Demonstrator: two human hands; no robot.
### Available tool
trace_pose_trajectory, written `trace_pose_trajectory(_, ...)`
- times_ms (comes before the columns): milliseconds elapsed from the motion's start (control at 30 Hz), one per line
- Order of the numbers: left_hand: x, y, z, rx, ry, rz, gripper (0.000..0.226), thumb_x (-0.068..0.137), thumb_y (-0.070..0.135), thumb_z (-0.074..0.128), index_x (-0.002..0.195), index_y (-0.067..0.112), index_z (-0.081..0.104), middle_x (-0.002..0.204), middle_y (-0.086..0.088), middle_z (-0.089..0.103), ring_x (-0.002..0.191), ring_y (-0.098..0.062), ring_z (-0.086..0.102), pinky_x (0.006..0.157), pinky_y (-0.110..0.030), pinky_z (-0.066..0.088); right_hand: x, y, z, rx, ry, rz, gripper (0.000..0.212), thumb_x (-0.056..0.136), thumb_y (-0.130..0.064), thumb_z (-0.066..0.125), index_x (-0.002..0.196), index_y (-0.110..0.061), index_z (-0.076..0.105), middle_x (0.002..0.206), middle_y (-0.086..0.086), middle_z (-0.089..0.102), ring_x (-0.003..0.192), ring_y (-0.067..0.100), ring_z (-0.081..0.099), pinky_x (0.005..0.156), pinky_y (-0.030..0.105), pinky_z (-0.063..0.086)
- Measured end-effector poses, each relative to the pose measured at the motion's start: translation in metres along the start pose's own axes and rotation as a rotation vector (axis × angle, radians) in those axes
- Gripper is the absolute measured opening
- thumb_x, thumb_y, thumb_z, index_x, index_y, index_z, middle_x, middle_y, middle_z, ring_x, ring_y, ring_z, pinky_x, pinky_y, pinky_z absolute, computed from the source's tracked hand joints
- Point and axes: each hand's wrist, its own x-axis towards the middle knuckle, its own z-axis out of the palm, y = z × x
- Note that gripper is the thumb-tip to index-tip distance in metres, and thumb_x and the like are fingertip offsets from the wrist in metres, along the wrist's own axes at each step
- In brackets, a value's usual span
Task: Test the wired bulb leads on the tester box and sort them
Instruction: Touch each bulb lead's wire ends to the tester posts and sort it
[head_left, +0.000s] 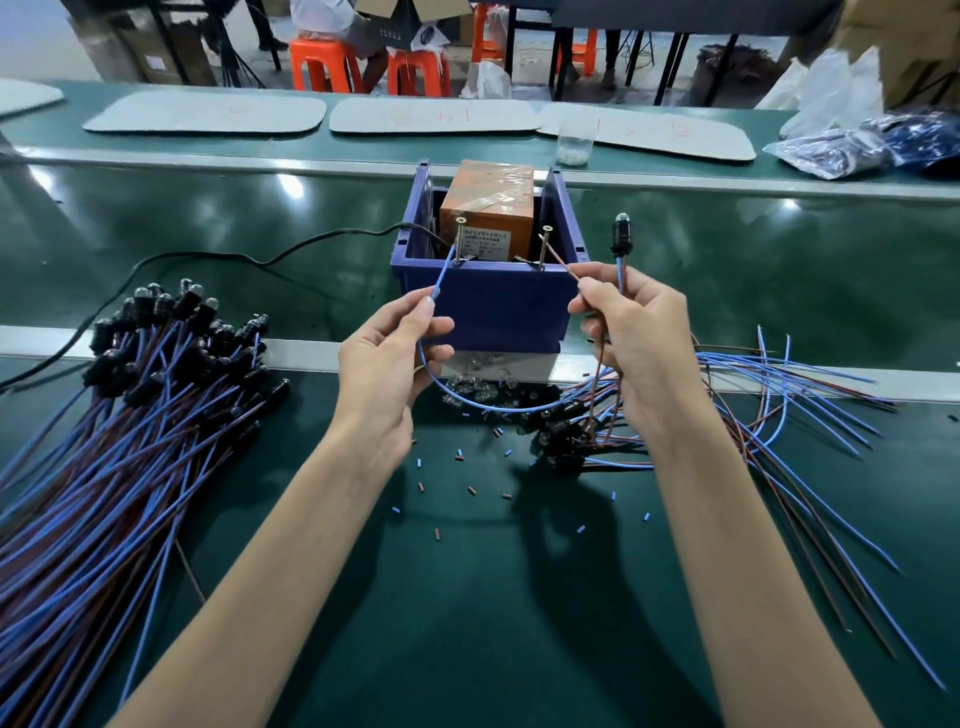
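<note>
1. Here, the left hand (395, 358) pinched the thin blue lead (444, 275) at the blue plastic tester box's (488, 306) left screw (458, 241).
2. The right hand (639, 343) pinched the brown lead (563, 267); both tips needed firm screw contact.

Factory assembly line, green conveyor belt (156, 218), bundled wired bulbs (130, 415), orange stools (322, 65)

Open mat (493, 623) near centre, left lead pile (130, 441), right lead pile (789, 410), tester box (493, 306) ahead
</note>
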Motion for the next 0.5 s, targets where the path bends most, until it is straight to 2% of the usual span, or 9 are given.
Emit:
trace_pose_trajectory(200,0.0037,0.0011,-0.0021,-0.125,0.08,-0.025,0.015,0.096,0.009,0.055,0.097,0.016,0.069,0.071,0.006,0.072,0.051,-0.001,0.058,0.053,-0.011,0.047,-0.0004,0.0016,0.0002,-0.006,-0.018,-0.008,0.023,0.092,-0.008,0.054,0.082,-0.021,0.07,0.055,-0.009,0.06,0.044,0.001,0.041,0.038,0.009,0.028)
trace_pose_trajectory(367,0.0051,0.0011,-0.002,-0.148,-0.017,-0.016,0.029,0.094,-0.007,0.045,0.109,0.007,0.065,0.095,-0.004,0.071,0.065,-0.003,0.064,0.063,-0.01,0.049,-0.001,0.0016,0.0005,-0.013,-0.016,-0.01,0.023,0.092,-0.008,0.054,0.082,-0.02,0.07,0.055,-0.009,0.061,0.044,0.001,0.041,0.038,0.009,0.028)
trace_pose_trajectory(500,0.0067,-0.0007,-0.0025,-0.077,-0.089,0.034,0.034,0.095,-0.01,0.042,0.117,0.007,0.061,0.097,-0.004,0.07,0.074,-0.006,0.069,0.068,-0.011,0.051,-0.0014,0.0013,0.0005,-0.016,-0.016,-0.013,0.023,0.092,-0.008,0.054,0.083,-0.02,0.07,0.056,-0.009,0.061,0.044,0.001,0.042,0.038,0.009,0.028)
